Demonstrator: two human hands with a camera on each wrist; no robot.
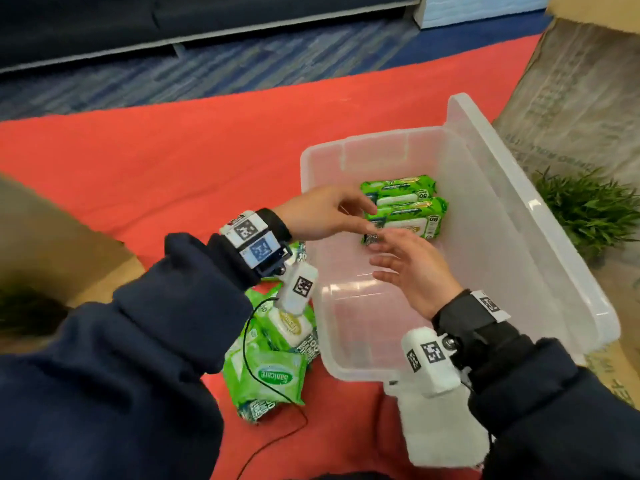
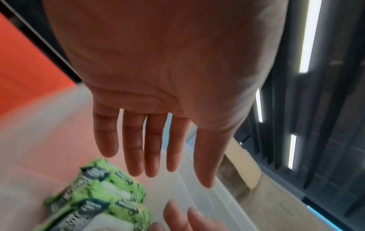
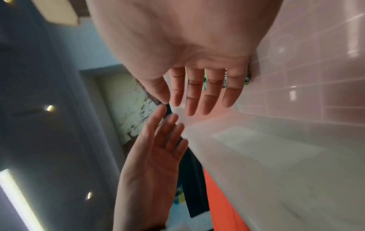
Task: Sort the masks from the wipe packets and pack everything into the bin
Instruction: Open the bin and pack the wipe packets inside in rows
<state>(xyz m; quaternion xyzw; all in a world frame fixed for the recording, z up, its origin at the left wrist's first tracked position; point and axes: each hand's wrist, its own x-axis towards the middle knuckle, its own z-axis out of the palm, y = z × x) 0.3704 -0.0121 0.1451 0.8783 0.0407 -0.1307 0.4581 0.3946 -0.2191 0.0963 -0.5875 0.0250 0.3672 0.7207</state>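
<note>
Two green wipe packets [image 1: 407, 209] lie side by side on the floor of the clear plastic bin [image 1: 491, 237], toward its far end. My left hand [image 1: 332, 213] hovers over the bin's left wall with straight fingers and holds nothing; its fingers [image 2: 142, 148] point down at the packets [image 2: 94, 201]. My right hand [image 1: 405, 265] is inside the bin just in front of the packets, fingers spread, empty [image 3: 197, 87]. Several more green wipe packets [image 1: 273, 362] lie in a heap on the red mat left of the bin. No masks show.
The red mat [image 1: 173, 150] covers the floor under the bin. Its lid [image 1: 540, 216] leans along the right side. A green plant [image 1: 588, 209] and cardboard [image 1: 581, 98] stand to the right, a cardboard box [image 1: 45, 244] to the left. A black cable [image 1: 263, 410] trails over the heap.
</note>
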